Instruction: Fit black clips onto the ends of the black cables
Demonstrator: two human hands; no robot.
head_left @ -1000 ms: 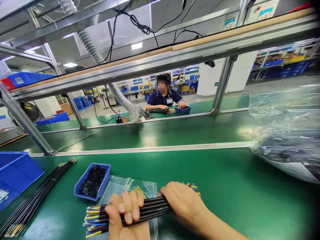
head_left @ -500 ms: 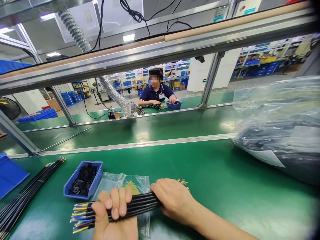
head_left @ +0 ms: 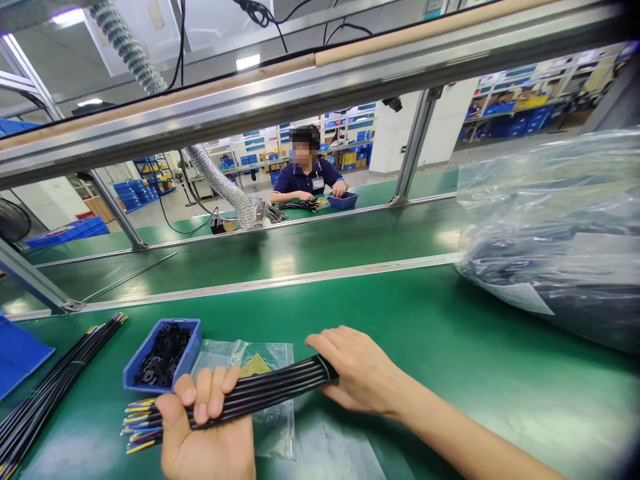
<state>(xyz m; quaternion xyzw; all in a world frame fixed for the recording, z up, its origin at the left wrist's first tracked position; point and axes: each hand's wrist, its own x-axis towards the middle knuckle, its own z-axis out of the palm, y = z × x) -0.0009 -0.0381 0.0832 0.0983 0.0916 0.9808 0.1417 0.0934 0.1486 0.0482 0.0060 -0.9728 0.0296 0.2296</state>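
A short bundle of black cables (head_left: 270,390) with stripped coloured wire ends on its left is held level over the green table (head_left: 450,373). My left hand (head_left: 205,433) grips the bundle from below near its left end. My right hand (head_left: 357,370) wraps over its right end and hides the tips there. A clear plastic bag (head_left: 273,413) with a yellow label lies on the table under the bundle.
A small blue bin (head_left: 163,353) of black parts sits left of the bag. A long cable bundle (head_left: 45,393) and a larger blue bin (head_left: 20,350) lie at far left. A big clear sack of cables (head_left: 550,233) fills the right. A person (head_left: 307,177) sits across the conveyor (head_left: 300,250).
Both hands have lifted the bundle slightly and tilted its right end up. My right hand now covers the coloured tips at that end. The view shifted right.
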